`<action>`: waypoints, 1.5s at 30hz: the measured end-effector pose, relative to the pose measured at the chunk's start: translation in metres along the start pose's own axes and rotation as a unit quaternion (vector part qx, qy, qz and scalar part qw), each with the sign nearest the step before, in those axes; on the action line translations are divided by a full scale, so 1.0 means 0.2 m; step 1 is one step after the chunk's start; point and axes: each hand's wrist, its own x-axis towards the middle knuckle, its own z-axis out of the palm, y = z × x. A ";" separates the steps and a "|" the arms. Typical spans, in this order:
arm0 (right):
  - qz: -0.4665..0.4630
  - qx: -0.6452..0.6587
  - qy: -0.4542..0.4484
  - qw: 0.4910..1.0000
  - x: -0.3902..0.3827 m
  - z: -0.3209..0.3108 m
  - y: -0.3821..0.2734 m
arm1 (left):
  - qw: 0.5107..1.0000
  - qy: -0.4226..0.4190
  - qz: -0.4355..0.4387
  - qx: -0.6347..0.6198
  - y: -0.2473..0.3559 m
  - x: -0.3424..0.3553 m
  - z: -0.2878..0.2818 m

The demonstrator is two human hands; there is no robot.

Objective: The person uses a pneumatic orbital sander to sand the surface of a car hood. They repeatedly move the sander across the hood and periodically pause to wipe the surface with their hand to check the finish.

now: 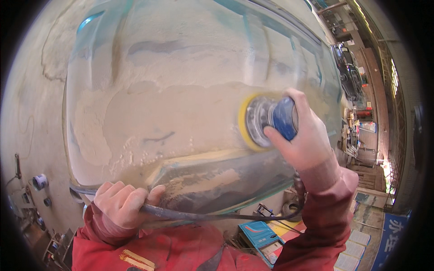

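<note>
My right hand (pixel 304 135) grips a round blue and silver air sander (pixel 267 118) with a yellow pad, pressed flat against a large pale teal body panel (pixel 181 90) coated with beige filler. My left hand (pixel 120 204) is closed around the dark air hose (pixel 203 216) at the panel's lower left edge. The hose runs from that hand along the panel's bottom edge toward my right wrist. Both sleeves are red.
Behind the panel's left side is a dusty beige wall (pixel 31 99). A blue box (pixel 258 232) and papers lie on the floor below. A dark car (pixel 352 74) and workshop clutter stand at the far right.
</note>
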 end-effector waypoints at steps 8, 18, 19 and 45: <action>0.056 -0.010 -0.005 0.998 0.01 0.00 0.01 | 1.000 0.005 0.002 0.013 0.00 -0.01 0.01; 0.048 -0.014 -0.032 0.998 -0.01 0.01 0.06 | 1.000 -0.001 -0.011 -0.008 0.00 -0.01 0.01; 0.059 -0.018 -0.025 0.998 -0.01 0.01 0.05 | 1.000 0.000 -0.009 -0.004 -0.01 -0.01 0.01; 0.060 -0.027 -0.007 0.998 -0.04 -0.03 0.11 | 0.999 0.026 -0.005 0.026 0.02 -0.01 0.03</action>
